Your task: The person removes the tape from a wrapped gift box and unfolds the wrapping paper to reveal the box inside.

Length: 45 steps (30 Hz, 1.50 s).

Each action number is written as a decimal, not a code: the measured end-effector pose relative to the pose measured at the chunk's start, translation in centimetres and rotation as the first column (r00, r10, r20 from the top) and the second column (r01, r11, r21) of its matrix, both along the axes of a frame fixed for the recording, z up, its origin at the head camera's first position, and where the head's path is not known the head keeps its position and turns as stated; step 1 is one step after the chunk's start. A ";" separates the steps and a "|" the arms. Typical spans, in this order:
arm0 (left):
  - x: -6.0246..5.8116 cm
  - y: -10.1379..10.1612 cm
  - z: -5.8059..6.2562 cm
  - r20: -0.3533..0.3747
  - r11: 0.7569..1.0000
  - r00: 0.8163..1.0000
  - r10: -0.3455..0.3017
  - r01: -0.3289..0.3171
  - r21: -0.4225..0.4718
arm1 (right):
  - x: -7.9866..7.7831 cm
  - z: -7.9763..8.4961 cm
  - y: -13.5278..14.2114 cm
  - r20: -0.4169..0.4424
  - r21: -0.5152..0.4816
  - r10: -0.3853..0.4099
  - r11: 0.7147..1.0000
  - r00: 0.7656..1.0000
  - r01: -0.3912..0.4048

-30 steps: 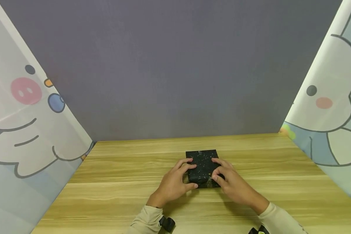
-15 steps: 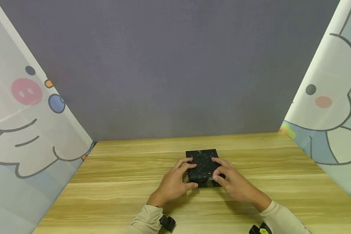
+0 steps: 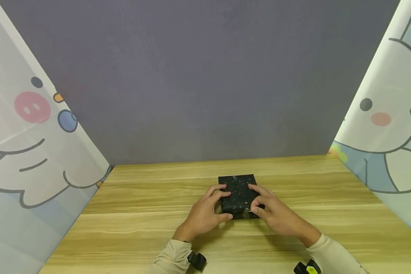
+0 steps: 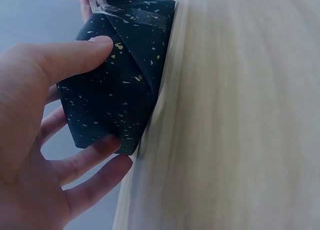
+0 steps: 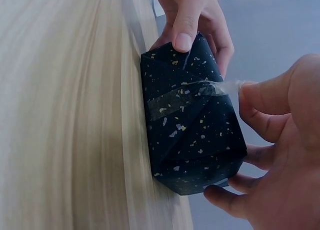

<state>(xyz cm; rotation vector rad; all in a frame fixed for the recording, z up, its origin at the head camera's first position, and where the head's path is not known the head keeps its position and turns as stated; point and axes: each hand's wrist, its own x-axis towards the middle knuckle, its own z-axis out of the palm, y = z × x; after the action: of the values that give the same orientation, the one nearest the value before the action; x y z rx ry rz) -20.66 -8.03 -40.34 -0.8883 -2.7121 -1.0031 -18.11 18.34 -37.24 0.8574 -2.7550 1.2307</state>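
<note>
A box wrapped in black speckled paper (image 3: pixel 238 194) lies on the wooden table, its folded end facing me. My left hand (image 3: pixel 203 215) holds its left side, thumb at the near folded end and fingers along the side and top. Clear tape (image 5: pixel 170 104) runs across the folded flaps in the right wrist view. One end of that tape is lifted off the paper, pinched between the thumb and index finger of my right hand (image 3: pixel 277 217). The other right fingers rest along the box's right side. In the left wrist view the left thumb presses beside the diagonal fold.
The wooden table (image 3: pixel 140 213) runs back to a grey panel (image 3: pixel 205 83). Cartoon-printed panels stand at the left (image 3: pixel 27 152) and right (image 3: pixel 387 114). Dark straps with small devices (image 3: pixel 196 261) sit on both wrists.
My right thumb and index finger have shifted slightly, and a raised bit of the tape now shows beside them. The left hand and the box stay almost still.
</note>
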 end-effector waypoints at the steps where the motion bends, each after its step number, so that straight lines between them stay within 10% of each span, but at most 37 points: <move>1: 0.0 0.0 0.0 0.001 1.000 1.000 0.000 0.000 0.001 | 0.0 0.1 0.1 0.004 0.004 0.003 1.000 1.000 -0.003; 29: 0.2 0.1 0.1 0.022 1.000 1.000 0.002 -0.003 0.004 | 0.1 1.0 1.2 0.057 -0.033 0.079 0.996 0.995 -0.077; 45: -0.3 -1.1 -0.3 0.134 0.981 0.983 -0.122 0.099 0.169 | -0.5 0.2 0.8 0.040 -0.228 -0.217 0.948 0.975 0.221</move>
<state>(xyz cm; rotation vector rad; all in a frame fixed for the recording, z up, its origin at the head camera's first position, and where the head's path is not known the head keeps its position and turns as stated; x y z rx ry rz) -20.99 -9.16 -40.67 -0.9822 -2.6704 -1.3378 -18.66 19.15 -36.99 0.5089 -2.5599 1.4772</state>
